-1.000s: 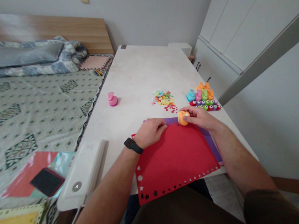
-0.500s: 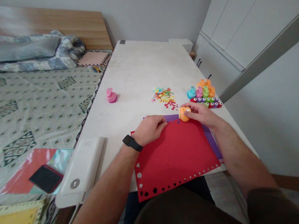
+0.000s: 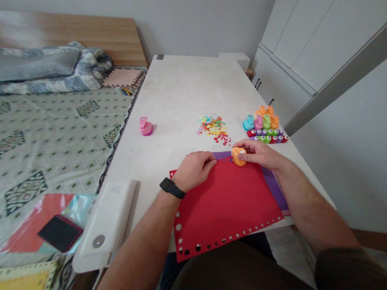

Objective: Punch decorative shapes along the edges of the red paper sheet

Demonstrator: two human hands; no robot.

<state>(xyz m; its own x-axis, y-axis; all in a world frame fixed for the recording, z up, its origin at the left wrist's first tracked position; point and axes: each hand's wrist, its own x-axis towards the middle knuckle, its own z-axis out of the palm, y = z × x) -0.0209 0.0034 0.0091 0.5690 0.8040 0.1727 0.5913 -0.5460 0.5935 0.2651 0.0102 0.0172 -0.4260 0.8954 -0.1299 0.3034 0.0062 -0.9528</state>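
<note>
A red paper sheet [image 3: 229, 203] lies at the near edge of the white table [image 3: 184, 93], with punched shapes along its near and left edges. Under it a purple sheet [image 3: 275, 186] shows at the right. My left hand [image 3: 194, 168] rests closed on the red sheet's far left corner, fingers curled, pressing it down. My right hand [image 3: 262, 154] is closed on a small orange paper punch [image 3: 237, 155] set on the sheet's far edge. A black watch [image 3: 169, 187] is on my left wrist.
A pile of coloured paper cut-outs [image 3: 214, 127] lies beyond the sheets. Several coloured punches [image 3: 264, 126] stand at the right edge, and a pink punch [image 3: 145, 126] at the left. A white device [image 3: 108, 221] sits at the near left corner. A bed [image 3: 43, 131] with papers adjoins on the left.
My right hand with the orange punch has shifted slightly along the sheet's far edge. The view has moved a little; my left hand stays on the sheet's corner.
</note>
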